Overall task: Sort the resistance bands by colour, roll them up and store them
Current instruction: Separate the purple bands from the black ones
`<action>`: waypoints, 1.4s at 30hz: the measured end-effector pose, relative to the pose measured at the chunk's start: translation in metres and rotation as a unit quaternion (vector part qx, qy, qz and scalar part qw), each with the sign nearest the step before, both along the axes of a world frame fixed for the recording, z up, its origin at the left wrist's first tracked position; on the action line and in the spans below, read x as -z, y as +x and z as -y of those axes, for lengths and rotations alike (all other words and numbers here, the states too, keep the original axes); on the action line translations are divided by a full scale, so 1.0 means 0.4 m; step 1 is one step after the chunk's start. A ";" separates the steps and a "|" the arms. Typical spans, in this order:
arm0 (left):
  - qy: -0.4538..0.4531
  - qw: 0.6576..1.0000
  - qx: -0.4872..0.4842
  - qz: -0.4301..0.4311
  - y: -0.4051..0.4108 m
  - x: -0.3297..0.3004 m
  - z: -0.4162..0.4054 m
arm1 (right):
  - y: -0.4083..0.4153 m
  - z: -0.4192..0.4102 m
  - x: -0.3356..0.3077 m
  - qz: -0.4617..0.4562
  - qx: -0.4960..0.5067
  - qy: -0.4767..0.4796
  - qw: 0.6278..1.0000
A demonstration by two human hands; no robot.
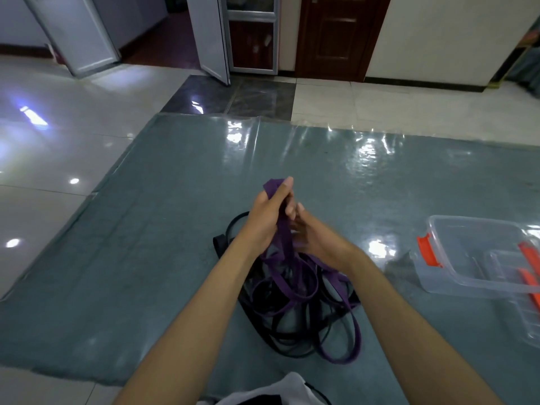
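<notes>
On the mat, nearest: tangled black bands [280, 337] and purple bands [344, 331].
Left hand [267, 217]: grips a lifted purple band [283, 235].
Right hand [317, 238]: beside it, grip unclear.
Right, farther: clear box [479, 258], orange latches.

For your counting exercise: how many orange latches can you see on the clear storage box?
3: one latch on the box's left end, two at its right; others may be cropped.

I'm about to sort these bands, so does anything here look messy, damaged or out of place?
Yes: the purple bands and black bands lie tangled in one heap on the mat, colours mixed. The left hand holds a purple strand up. Nothing looks damaged or spilled.
</notes>
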State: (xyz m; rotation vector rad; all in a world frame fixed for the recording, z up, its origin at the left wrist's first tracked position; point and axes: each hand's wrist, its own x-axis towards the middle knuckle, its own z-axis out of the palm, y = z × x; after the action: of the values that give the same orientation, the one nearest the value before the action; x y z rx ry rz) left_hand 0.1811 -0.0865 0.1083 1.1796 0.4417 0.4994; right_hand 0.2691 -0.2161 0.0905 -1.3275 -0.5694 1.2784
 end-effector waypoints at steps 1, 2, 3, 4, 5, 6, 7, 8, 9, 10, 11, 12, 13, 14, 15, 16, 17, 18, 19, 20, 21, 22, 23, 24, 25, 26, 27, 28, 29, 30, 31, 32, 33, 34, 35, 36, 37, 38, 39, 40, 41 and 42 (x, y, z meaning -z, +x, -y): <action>-0.027 1.000 0.000 0.000 0.006 -0.013 0.001 | -0.010 0.011 0.017 -0.007 -0.016 0.004 1.000; -0.058 0.998 0.001 0.000 0.010 -0.023 -0.001 | -0.019 0.020 0.029 -0.010 -0.024 0.010 1.000; -0.081 0.997 0.003 0.004 0.012 -0.029 -0.006 | -0.024 0.029 0.035 -0.004 -0.023 0.020 1.000; -0.089 0.996 0.002 0.008 0.011 -0.034 -0.014 | -0.025 0.033 0.038 0.011 -0.013 0.034 0.999; -0.078 0.997 0.000 0.010 0.009 -0.041 -0.022 | -0.024 0.036 0.036 0.029 0.006 0.056 0.998; -0.057 0.998 0.000 0.006 0.008 -0.049 -0.031 | -0.020 0.036 0.027 0.049 0.033 0.077 0.995; -0.032 0.999 0.000 -0.003 0.005 -0.059 -0.040 | -0.015 0.036 0.013 0.075 0.064 0.094 0.991; -0.011 1.000 0.005 -0.016 -0.001 -0.071 -0.046 | -0.007 0.035 -0.006 0.106 0.095 0.106 0.984; 0.005 0.999 0.018 -0.032 -0.008 -0.081 -0.053 | 0.003 0.035 -0.027 0.141 0.123 0.113 0.976; 0.019 0.998 0.040 -0.047 -0.016 -0.085 -0.062 | 0.014 0.035 -0.049 0.175 0.146 0.118 0.966; 0.035 0.995 0.069 -0.064 -0.029 -0.085 -0.074 | 0.027 0.036 -0.071 0.206 0.166 0.123 0.956; 0.054 0.990 0.100 -0.083 -0.045 -0.083 -0.085 | 0.040 0.037 -0.093 0.235 0.179 0.130 0.947; 0.079 0.982 0.135 -0.108 -0.061 -0.078 -0.095 | 0.052 0.038 -0.115 0.261 0.184 0.137 0.938; 0.111 0.969 0.171 -0.137 -0.077 -0.069 -0.104 | 0.062 0.036 -0.136 0.283 0.180 0.146 0.931; 0.139 0.953 0.205 -0.172 -0.088 -0.058 -0.112 | 0.069 0.033 -0.153 0.301 0.172 0.153 0.925; 0.156 0.939 0.223 -0.212 -0.093 -0.044 -0.119 | 0.076 0.029 -0.166 0.314 0.164 0.159 0.921; 0.164 0.927 0.218 -0.256 -0.092 -0.032 -0.122 | 0.081 0.024 -0.177 0.321 0.157 0.161 0.920; 0.179 0.916 0.190 -0.304 -0.086 -0.020 -0.123 | 0.086 0.021 -0.185 0.321 0.153 0.160 0.921; 0.213 0.900 0.144 -0.351 -0.075 -0.006 -0.125 | 0.089 0.018 -0.190 0.317 0.151 0.159 0.923; 0.256 0.881 0.092 -0.387 -0.063 0.007 -0.125 | 0.091 0.015 -0.195 0.316 0.153 0.159 0.923; 0.292 0.872 0.048 -0.390 -0.051 0.018 -0.122 | 0.092 0.012 -0.199 0.315 0.158 0.160 0.922; 0.308 0.879 0.026 -0.362 -0.036 0.030 -0.114 | 0.091 0.009 -0.203 0.311 0.165 0.162 0.922; 0.317 0.892 0.029 -0.321 -0.021 0.041 -0.106 | 0.089 0.007 -0.206 0.305 0.172 0.164 0.922; 0.328 0.901 0.041 -0.281 -0.009 0.051 -0.100 | 0.085 0.007 -0.210 0.296 0.178 0.166 0.924; 0.346 0.902 0.058 -0.250 0.003 0.058 -0.095 | 0.080 0.007 -0.215 0.286 0.184 0.169 0.925; 0.362 0.902 0.076 -0.223 0.014 0.061 -0.091 | 0.078 0.008 -0.219 0.275 0.190 0.175 0.926; 0.365 0.905 0.101 -0.195 0.026 0.063 -0.087 | 0.079 0.009 -0.221 0.264 0.196 0.182 0.927; 0.359 0.909 0.128 -0.171 0.036 0.066 -0.081 | 0.082 0.011 -0.222 0.256 0.201 0.190 0.926; 0.345 0.914 0.154 -0.152 0.045 0.068 -0.074 | 0.086 0.014 -0.223 0.248 0.204 0.198 0.926; 0.328 0.918 0.174 -0.141 0.052 0.067 -0.065 | 0.091 0.017 -0.224 0.240 0.205 0.203 0.927; 0.313 0.922 0.183 -0.135 0.058 0.066 -0.056 | 0.096 0.020 -0.226 0.232 0.205 0.206 0.928; 0.302 0.927 0.180 -0.130 0.064 0.067 -0.046 | 0.101 0.023 -0.227 0.224 0.205 0.208 0.930; 0.290 0.934 0.166 -0.125 0.068 0.066 -0.038 | 0.105 0.026 -0.228 0.219 0.206 0.211 0.930; 0.278 0.942 0.145 -0.120 0.072 0.066 -0.031 | 0.109 0.030 -0.228 0.218 0.211 0.211 0.929; 0.267 0.949 0.120 -0.116 0.073 0.062 -0.025 | 0.113 0.036 -0.227 0.219 0.219 0.207 0.928; 0.253 0.957 0.095 -0.108 0.075 0.056 -0.022 | 0.118 0.043 -0.225 0.224 0.230 0.199 0.926; 0.231 0.965 0.071 -0.099 0.077 0.047 -0.019 | 0.120 0.052 -0.220 0.232 0.240 0.186 0.924; 0.204 0.974 0.049 -0.088 0.078 0.034 -0.018 | 0.122 0.061 -0.211 0.242 0.248 0.170 0.922; 0.180 0.980 0.030 -0.076 0.080 0.016 -0.015 | 0.123 0.070 -0.199 0.254 0.250 0.154 0.922; 0.163 0.985 0.017 -0.060 0.084 -0.006 -0.013 | 0.123 0.077 -0.183 0.263 0.248 0.139 0.922; 0.154 0.987 0.011 -0.043 0.088 -0.033 -0.009 | 0.119 0.083 -0.167 0.269 0.242 0.128 0.924; 0.147 0.989 0.010 -0.026 0.093 -0.060 -0.004 | 0.113 0.087 -0.150 0.272 0.232 0.120 0.926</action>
State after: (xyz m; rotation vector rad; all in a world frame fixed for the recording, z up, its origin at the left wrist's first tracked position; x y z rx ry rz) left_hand 0.2184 -0.0848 0.1325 1.4816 0.4099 0.5295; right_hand 0.3141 -0.2510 0.1506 -1.4958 -0.7108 0.4287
